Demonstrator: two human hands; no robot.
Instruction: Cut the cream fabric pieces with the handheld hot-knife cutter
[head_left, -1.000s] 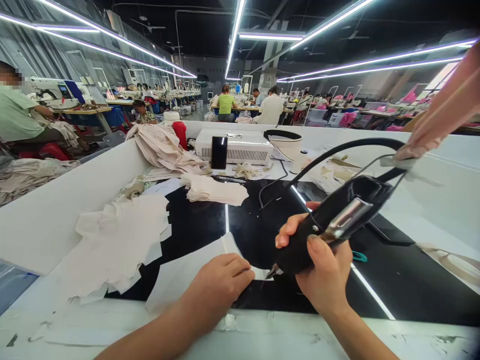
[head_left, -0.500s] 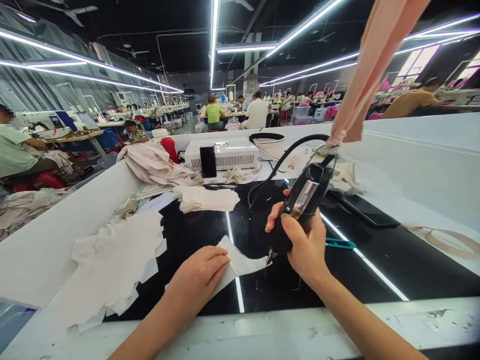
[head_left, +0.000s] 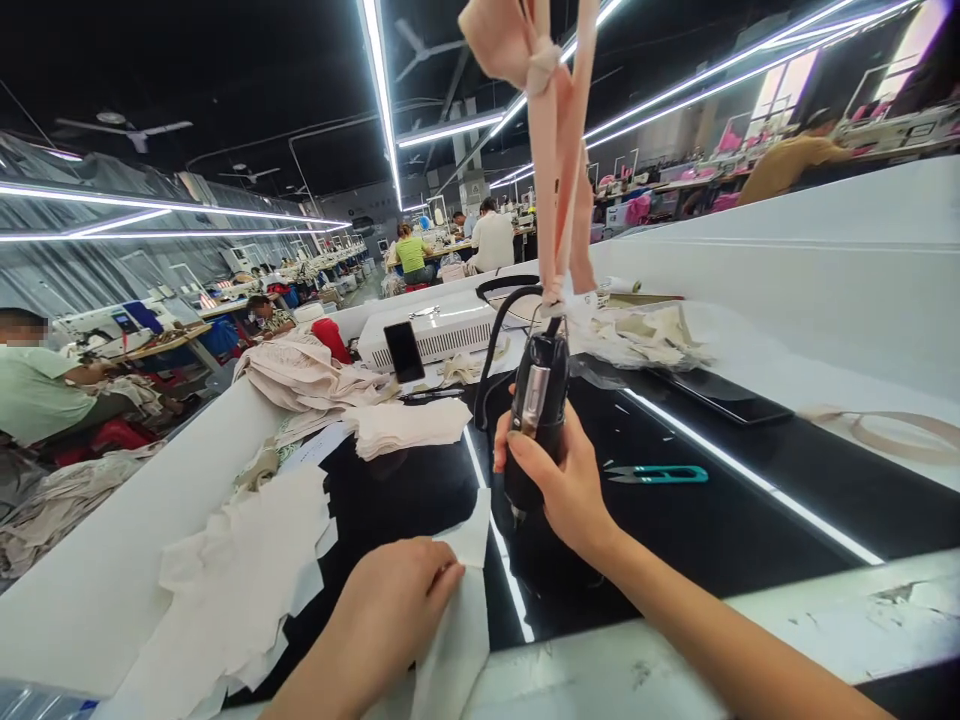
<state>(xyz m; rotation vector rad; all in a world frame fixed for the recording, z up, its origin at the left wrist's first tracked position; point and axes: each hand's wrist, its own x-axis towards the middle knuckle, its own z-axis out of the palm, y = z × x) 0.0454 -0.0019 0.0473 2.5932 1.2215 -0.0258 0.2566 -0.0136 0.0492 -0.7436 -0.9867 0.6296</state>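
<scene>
One corded black hand tool (head_left: 538,425) upright beside one pale fabric piece (head_left: 463,625)

At the centre of the frame, the person's right hand (head_left: 566,490) grips the tool, fingers wrapped around its body and thumb along the near side. Its tip points down over the black tabletop (head_left: 712,535), just apart from the fabric. A knotted pink cloth strip (head_left: 555,170) rises from the tool's top end toward the upper edge of the frame.

At lower centre, the left hand (head_left: 394,590) has its fingers drawn together, closed on the creased fabric piece, which runs down past the near table edge.

Teal thread snips (head_left: 667,475) lie right of centre. A stack of cut pieces (head_left: 409,425) sits left of centre; a larger spread of pale cloth (head_left: 240,580) fills the lower left. Behind, a smartphone (head_left: 404,352) stands against a white vented box (head_left: 457,332). Toward upper centre, a co-worker in a white top (head_left: 495,240) sits with their back turned.
</scene>
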